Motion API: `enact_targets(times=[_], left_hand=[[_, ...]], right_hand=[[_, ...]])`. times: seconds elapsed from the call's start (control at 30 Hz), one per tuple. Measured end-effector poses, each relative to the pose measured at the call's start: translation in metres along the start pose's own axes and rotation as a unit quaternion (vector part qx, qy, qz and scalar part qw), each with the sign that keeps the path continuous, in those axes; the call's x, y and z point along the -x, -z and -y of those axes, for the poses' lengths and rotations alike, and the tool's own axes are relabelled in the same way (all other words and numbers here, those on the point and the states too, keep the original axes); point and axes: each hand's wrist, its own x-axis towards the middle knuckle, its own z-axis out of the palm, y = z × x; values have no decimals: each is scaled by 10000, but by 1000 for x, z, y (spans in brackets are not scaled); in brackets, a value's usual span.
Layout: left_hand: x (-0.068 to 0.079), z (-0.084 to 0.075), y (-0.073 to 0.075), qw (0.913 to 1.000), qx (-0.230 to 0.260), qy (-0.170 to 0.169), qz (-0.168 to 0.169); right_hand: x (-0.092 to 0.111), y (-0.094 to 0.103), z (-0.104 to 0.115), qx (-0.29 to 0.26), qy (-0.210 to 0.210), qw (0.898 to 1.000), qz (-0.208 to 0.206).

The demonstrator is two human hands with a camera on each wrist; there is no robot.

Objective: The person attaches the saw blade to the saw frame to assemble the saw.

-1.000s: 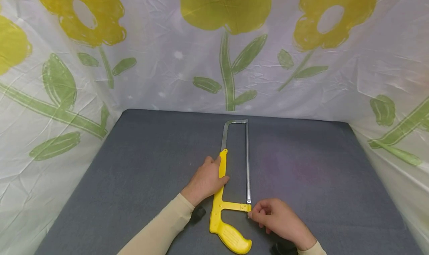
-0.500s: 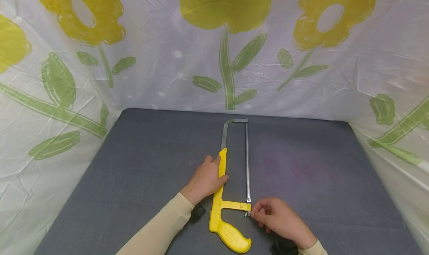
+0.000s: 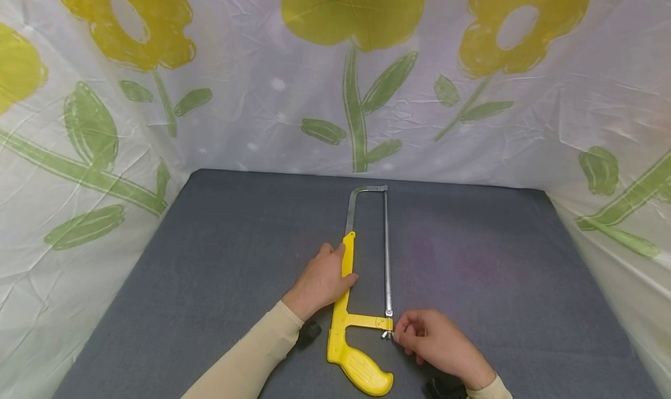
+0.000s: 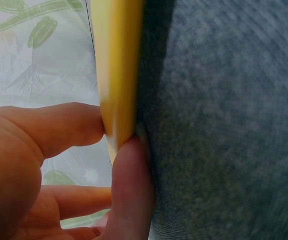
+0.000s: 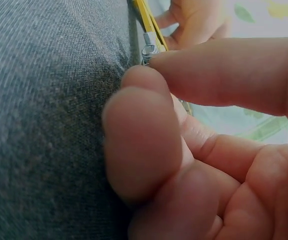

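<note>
A hacksaw [image 3: 343,311] with a yellow handle and a steel front bow lies on the grey cloth, its blade [image 3: 387,247] on the right side. My left hand [image 3: 321,279] grips the yellow frame between thumb and fingers; the left wrist view shows the frame's edge [image 4: 118,75] in that hold. At the near end of the blade, below the yellow crosspiece, sits a small metal wing nut [image 3: 387,334]. My right hand [image 3: 437,343] has its fingers curled, with thumb and index fingertips at the wing nut's right side. These fingertips partly cover the nut [image 5: 149,50] in the right wrist view.
Grey cloth [image 3: 220,259] covers the table. White sheeting with yellow flowers [image 3: 246,96] hangs behind and at both sides. Dark wrist gear [image 3: 309,334] shows beneath the left forearm.
One second ago the right fingertips covered the wing nut; now they have shifted slightly right and the nut shows. The left hand and hacksaw have stayed in place.
</note>
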Motion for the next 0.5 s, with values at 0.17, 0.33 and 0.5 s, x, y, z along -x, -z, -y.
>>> enact_targets(times=[0.17, 0.33, 0.5], left_hand=[[-1, 0, 0, 10000, -17, -4, -10], [-1, 0, -1, 10000, -41, -5, -2], [-2, 0, -1, 10000, 22, 1, 9]], right_hand=[[0, -1, 1, -15, -96, 9999, -24], [1, -1, 2, -29, -99, 9999, -58], [0, -1, 1, -19, -33, 10000, -86]])
